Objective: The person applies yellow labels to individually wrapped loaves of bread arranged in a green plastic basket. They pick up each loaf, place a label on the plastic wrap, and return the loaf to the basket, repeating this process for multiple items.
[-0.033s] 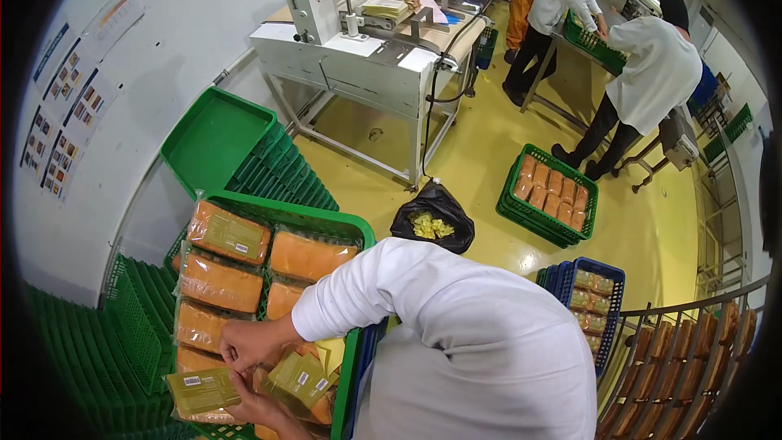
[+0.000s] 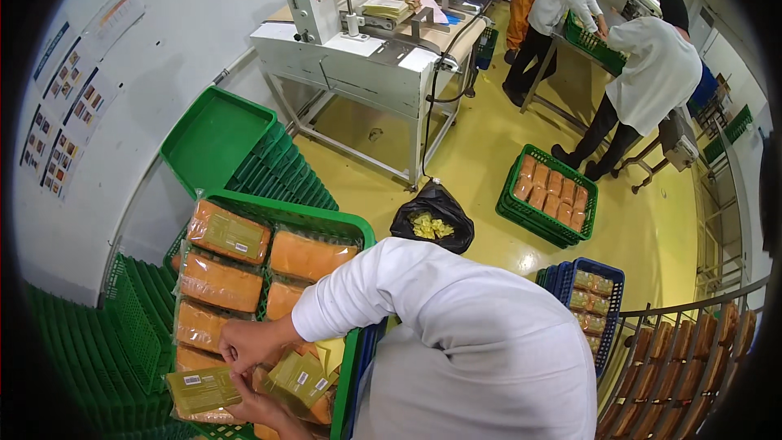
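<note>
A green crate holds orange-brown loaves in clear plastic wrap, in rows. Over its near left end, my left hand pinches the edge of a flat gold label with a barcode. Just above it, my right hand is closed, fingers curled close to the label's corner; what its fingertips hold, if anything, is too small to make out. More gold labels lie loosely piled on the loaves to the right of my hands. One loaf at the crate's far left bears a gold label on top.
Nested green trays stand beyond the crate, with stacked green crates at left. A black bag with yellow scraps sits on the floor near a white machine. Other crates and co-workers are to the right.
</note>
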`<state>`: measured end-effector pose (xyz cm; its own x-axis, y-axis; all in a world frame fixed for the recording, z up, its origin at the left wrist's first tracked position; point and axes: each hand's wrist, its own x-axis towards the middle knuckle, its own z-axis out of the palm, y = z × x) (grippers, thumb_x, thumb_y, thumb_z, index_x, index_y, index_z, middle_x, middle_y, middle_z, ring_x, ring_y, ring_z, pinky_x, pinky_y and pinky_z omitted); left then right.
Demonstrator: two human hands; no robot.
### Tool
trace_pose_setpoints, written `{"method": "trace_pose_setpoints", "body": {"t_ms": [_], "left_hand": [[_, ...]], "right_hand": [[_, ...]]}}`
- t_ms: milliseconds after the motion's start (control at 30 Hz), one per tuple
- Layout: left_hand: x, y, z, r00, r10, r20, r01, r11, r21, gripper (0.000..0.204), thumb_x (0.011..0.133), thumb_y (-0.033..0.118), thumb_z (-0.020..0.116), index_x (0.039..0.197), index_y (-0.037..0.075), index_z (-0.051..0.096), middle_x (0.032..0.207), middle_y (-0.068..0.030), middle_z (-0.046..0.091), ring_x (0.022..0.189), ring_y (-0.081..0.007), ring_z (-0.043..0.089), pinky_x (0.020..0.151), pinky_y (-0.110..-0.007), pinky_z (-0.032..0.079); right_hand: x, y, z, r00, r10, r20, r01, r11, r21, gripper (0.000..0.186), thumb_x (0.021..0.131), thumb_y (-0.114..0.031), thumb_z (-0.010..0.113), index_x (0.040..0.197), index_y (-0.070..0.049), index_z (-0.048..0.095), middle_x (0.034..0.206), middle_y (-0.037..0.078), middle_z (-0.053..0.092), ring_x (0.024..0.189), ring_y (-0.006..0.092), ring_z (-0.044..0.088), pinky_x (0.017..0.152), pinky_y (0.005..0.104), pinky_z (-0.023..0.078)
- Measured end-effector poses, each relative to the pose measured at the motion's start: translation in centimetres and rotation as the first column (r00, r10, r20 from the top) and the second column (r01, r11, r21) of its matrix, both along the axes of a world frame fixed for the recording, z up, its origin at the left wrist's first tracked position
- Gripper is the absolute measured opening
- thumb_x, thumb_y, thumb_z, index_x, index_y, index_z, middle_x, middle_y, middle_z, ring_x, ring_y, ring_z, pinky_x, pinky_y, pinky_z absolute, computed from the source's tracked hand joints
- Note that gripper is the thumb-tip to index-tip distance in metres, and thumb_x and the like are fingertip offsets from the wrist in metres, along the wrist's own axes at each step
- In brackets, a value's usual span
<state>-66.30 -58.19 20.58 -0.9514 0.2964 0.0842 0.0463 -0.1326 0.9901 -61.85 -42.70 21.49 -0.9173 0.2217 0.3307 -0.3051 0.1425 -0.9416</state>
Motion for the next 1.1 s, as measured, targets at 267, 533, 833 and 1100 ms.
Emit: {"method": "trace_pose_setpoints", "body": {"t_ms": [267, 533, 833, 1100], "left_hand": [[1.4, 0.5, 1.0, 0.989, 0.043, -0.142, -0.062, 0.989, -0.131, 0.054, 0.092, 0.009, 0.067, 0.134, -0.011, 0.04, 0.127, -0.0237, 0.055, 0.103, -0.0277, 0.064, 0.086, -0.037, 0.06], [1.4, 0.7, 2.4, 0.994, 0.089, -0.069, -0.094, 0.993, -0.066, 0.058, 0.091, 0.004, 0.067, 0.139, -0.004, 0.036, 0.124, -0.0227, 0.056, 0.093, -0.0271, 0.066, 0.075, -0.035, 0.062], [1.8, 0.8, 3.7, 0.971, 0.133, -0.197, -0.154, 0.983, -0.097, 0.09, 0.083, 0.004, 0.076, 0.149, 0.006, 0.014, 0.131, -0.021, 0.047, 0.102, -0.031, 0.063, 0.081, -0.039, 0.061], [-0.4, -0.6, 1.9, 0.682, -0.127, -0.72, -0.29, 0.857, -0.426, 0.025, 0.098, 0.019, 0.061, 0.111, -0.002, 0.06, 0.142, -0.0154, 0.043, 0.124, -0.0299, 0.05, 0.102, -0.042, 0.046]], "right_hand": [[0.1, -0.3, 0.0, 0.993, -0.109, 0.043, 0.106, 0.993, 0.053, 0.024, 0.065, -0.016, 0.08, 0.067, 0.003, 0.064, 0.063, 0.01, 0.066, 0.057, 0.0195, 0.064, 0.052, 0.0325, 0.049], [0.0, -0.1, 0.1, 0.995, 0.086, 0.043, -0.079, 0.987, -0.141, 0.013, 0.075, -0.005, 0.071, 0.075, 0.007, 0.066, 0.069, 0.012, 0.071, 0.058, 0.0144, 0.068, 0.053, 0.0258, 0.054], [0.4, 0.1, 0.3, 0.987, 0.144, 0.067, -0.124, 0.964, -0.235, 0.012, 0.076, -0.004, 0.067, 0.077, 0.008, 0.067, 0.066, 0.011, 0.07, 0.057, 0.014, 0.068, 0.053, 0.0264, 0.054], [0.2, 0.3, 0.7, 0.995, 0.095, -0.02, -0.097, 0.99, -0.106, 0.012, 0.076, -0.006, 0.068, 0.08, 0.005, 0.067, 0.067, 0.01, 0.07, 0.056, 0.0154, 0.067, 0.053, 0.0273, 0.053]]}}
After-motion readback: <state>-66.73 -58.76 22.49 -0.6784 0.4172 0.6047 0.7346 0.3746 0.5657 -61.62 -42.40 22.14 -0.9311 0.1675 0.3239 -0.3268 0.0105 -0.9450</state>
